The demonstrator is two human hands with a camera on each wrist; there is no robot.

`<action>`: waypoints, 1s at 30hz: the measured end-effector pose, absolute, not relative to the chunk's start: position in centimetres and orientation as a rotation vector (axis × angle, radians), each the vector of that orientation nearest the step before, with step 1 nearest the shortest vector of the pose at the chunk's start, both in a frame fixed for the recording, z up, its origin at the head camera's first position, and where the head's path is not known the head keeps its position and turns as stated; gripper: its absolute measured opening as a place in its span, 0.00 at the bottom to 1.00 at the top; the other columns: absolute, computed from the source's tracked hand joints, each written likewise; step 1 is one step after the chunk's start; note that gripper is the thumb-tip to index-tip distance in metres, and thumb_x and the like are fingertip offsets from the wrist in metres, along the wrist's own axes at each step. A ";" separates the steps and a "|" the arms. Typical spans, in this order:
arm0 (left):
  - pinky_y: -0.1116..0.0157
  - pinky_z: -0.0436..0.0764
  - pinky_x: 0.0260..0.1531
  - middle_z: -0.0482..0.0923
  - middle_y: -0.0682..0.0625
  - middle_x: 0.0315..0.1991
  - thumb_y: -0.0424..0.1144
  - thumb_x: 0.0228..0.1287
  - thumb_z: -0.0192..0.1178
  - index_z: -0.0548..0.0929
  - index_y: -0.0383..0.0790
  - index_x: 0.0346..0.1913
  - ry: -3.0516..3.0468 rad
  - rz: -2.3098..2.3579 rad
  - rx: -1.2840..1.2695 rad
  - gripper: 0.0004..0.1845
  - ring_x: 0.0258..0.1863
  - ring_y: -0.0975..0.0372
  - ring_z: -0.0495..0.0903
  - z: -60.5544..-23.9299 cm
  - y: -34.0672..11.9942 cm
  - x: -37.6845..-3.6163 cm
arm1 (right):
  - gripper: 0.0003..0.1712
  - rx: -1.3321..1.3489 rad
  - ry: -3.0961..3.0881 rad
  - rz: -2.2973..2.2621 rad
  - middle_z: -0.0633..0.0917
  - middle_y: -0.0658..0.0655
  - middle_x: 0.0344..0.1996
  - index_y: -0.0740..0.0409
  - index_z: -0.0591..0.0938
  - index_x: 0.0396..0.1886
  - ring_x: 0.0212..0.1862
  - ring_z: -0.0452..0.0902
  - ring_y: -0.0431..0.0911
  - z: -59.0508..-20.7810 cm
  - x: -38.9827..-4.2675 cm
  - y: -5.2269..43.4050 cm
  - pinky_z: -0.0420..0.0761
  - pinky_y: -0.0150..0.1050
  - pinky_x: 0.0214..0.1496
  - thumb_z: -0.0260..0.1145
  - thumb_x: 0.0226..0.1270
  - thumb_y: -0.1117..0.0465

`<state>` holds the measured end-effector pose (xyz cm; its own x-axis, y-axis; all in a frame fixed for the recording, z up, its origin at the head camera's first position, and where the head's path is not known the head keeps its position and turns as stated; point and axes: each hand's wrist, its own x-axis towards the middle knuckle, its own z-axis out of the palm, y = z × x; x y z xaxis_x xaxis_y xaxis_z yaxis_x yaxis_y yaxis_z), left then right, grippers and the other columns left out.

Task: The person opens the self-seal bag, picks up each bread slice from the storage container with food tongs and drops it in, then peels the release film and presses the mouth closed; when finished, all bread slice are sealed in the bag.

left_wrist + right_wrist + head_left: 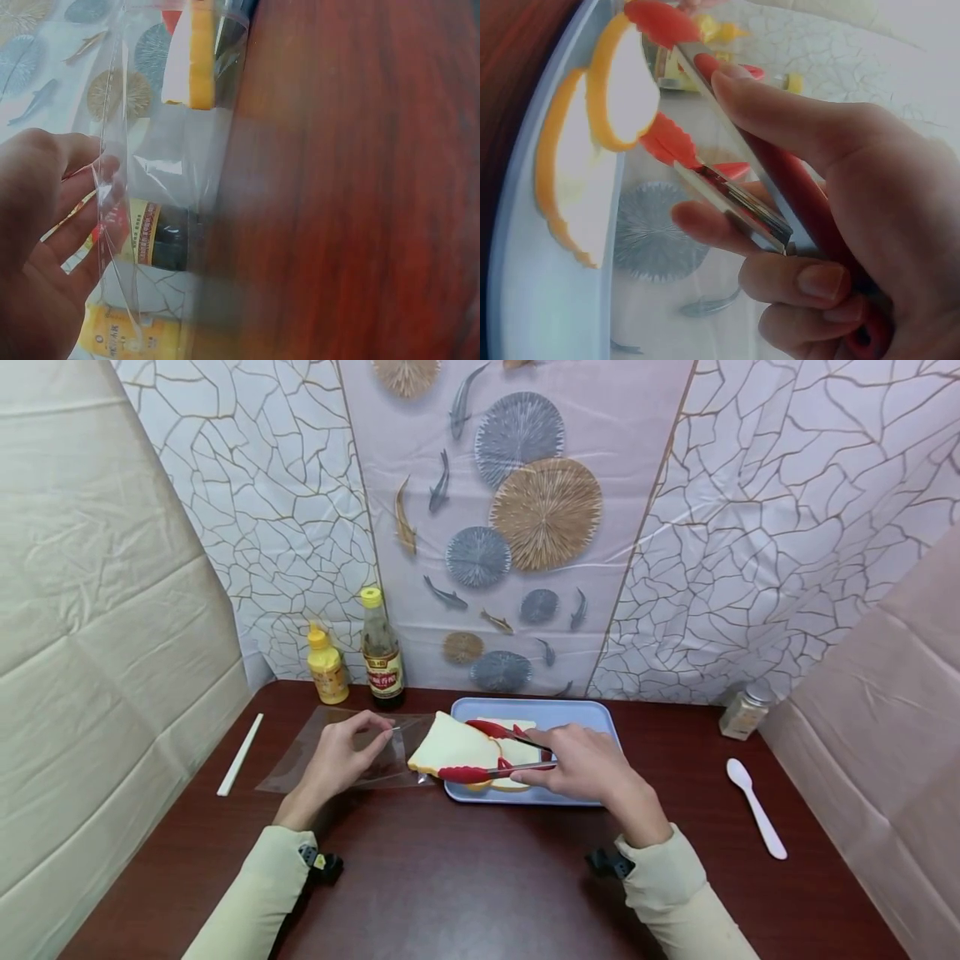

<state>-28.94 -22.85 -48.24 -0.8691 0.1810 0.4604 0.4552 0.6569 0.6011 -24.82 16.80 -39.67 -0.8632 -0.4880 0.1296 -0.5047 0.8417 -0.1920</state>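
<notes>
A person's right hand (581, 764) grips a pair of red-tipped metal tongs (495, 752), thumb on the upper arm and fingers (705, 225) curled under the lower one, the tongs clamped on a slice of white bread with a golden crust (450, 747). The tongs' long axis runs roughly level across the head view, handle end in the palm and red tips pointing toward the person's left; the slice they hold is tilted up on edge, its rounded top leaning away from the hand, and it hangs over the left rim of a pale blue rectangular plastic tray (570, 714). A second slice of bread (517, 752) lies flat on that tray beneath the tongs. Just left of the tray, the left hand (341, 760) pinches the open edge of a clear plastic bag (337, 752) between thumb and fingers (71, 221); the bag lies flat on the dark red-brown wooden table (465, 885), its mouth facing the tray and the raised slice just at that mouth. Behind the bag, farther from the person than the tray's near corner, stand a yellow squeeze bottle (327, 665) and a dark glass bottle with a yellow cap (382, 652). A white stick-shaped strip (240, 755) lies well left of the tray. To the tray's right are a small glass jar with a metal lid (744, 711) and, nearer the person, a white plastic spoon (756, 808), bowl end pointing away.
</notes>
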 end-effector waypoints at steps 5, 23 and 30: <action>0.46 0.88 0.49 0.93 0.51 0.46 0.40 0.75 0.70 0.88 0.49 0.48 -2.517 -1.057 -0.500 0.04 0.45 0.59 0.90 -48.3 -22.9 -29.0 | 0.38 0.791 -2.947 0.376 0.84 0.46 0.25 0.44 0.86 0.69 0.32 0.76 0.42 -39.1 -24.4 16.7 0.75 0.40 0.32 0.75 0.66 0.30; 0.46 0.88 0.42 0.92 0.54 0.45 0.40 0.76 0.70 0.89 0.50 0.48 -2.544 -1.075 -0.521 0.04 0.40 0.59 0.88 -48.6 -22.8 -29.0 | 0.43 0.753 -3.059 0.353 0.78 0.46 0.22 0.51 0.85 0.69 0.32 0.75 0.44 -40.7 -24.6 15.7 0.73 0.41 0.30 0.74 0.65 0.28; 0.44 0.89 0.55 0.93 0.52 0.45 0.39 0.75 0.71 0.88 0.50 0.47 -2.504 -1.110 -0.526 0.04 0.49 0.57 0.92 -48.3 -22.8 -28.9 | 0.42 0.767 -3.029 0.383 0.75 0.48 0.19 0.50 0.85 0.69 0.29 0.71 0.43 -39.8 -24.4 16.3 0.67 0.39 0.28 0.74 0.66 0.28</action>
